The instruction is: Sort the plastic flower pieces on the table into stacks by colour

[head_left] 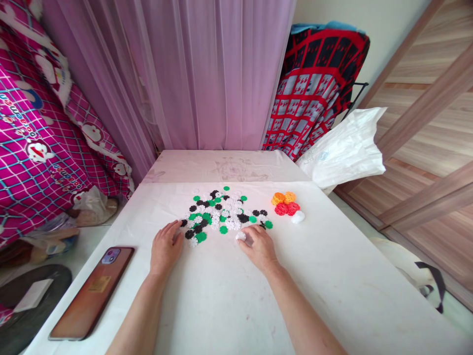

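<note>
A scattered pile of white, green and black snowflake discs (231, 209), small round plastic pieces with notched rims, lies on the white-covered table (207, 296). At the pile's left edge, my left hand (167, 245) rests with its fingers stretched forward and thumb apart. Its fingertips are beside a black disc (184, 223). My right hand (260, 246) is closed at the near edge of the pile, pinching white snowflake discs (241, 236) between thumb and fingers. How many it holds cannot be made out.
Orange discs (284, 198), red discs (287, 209) and a white bunch (298, 217) are grouped right of the pile. A brown phone (92, 293) lies at the table's left edge. Beyond the right edge is a white plastic bag (343, 148); a purple curtain (214, 74) hangs behind.
</note>
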`<state>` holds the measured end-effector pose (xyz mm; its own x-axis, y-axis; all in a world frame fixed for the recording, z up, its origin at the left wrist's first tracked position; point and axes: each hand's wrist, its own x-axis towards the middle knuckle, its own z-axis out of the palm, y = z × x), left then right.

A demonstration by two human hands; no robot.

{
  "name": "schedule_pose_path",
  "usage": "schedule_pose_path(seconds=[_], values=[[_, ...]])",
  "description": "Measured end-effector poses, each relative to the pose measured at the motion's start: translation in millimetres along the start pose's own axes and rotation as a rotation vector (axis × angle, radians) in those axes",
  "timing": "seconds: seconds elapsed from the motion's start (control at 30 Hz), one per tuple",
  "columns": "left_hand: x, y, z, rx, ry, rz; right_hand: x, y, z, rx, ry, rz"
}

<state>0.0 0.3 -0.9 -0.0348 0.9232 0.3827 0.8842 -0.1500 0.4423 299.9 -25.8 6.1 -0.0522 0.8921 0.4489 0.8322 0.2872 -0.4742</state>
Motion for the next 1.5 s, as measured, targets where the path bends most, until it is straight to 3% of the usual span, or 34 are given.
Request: schedule_pose_path(seconds=[0.8, 1.07, 1.2, 1.5], values=[[0, -1, -0.1, 0.010, -0.012, 0.020, 0, -2, -3, -0.054, -0.110, 0.013], [0, 0, -0.9, 0.013, -0.013, 0.005, 3, 3, -5, -0.038, -0.056, 0.027], [0, 1, -1.3, 0.012, -0.014, 0.011, 12, 15, -15, -0.234, -0.004, 0.113], [1, 2, -2.2, 0.018, -0.011, 0.002, 25, 13, -23, -0.472, -0.132, 0.256]])
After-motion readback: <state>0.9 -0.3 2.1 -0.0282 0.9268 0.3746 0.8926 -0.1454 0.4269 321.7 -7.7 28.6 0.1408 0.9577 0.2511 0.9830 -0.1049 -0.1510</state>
